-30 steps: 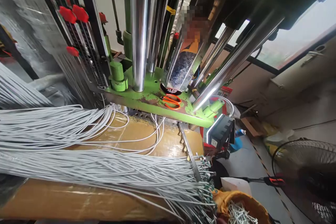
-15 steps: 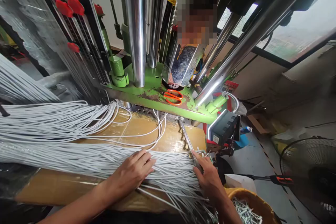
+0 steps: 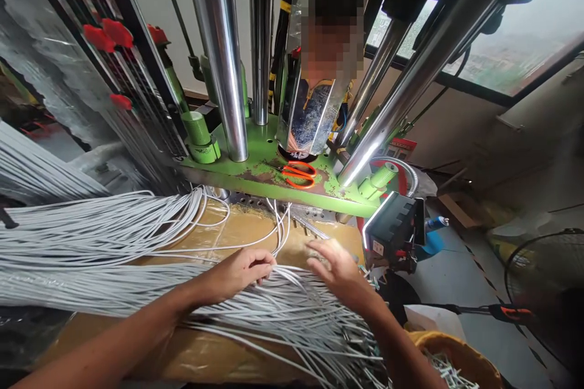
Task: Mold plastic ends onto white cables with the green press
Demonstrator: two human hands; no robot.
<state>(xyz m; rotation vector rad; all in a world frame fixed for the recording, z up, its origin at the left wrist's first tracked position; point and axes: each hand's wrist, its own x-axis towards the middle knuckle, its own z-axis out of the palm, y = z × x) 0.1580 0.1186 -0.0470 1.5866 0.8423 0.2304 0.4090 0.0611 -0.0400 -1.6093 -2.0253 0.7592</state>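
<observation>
Cables (image 3: 292, 302) lie beneath the left grip (image 3: 249, 270), which pinches a few, and the right grip (image 3: 336, 268), too blurred to tell its hold; a metal bar (image 3: 311, 228) lies just beyond the latter.

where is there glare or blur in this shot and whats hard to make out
In the head view, the right hand looks smeared, the left hand crisper; also in the head view, glare streaks the metal columns, the window is washed out, and the fan sinks into shadow.

Bright window (image 3: 515, 42), pale wall (image 3: 157, 9), grey floor (image 3: 469, 279)
</observation>
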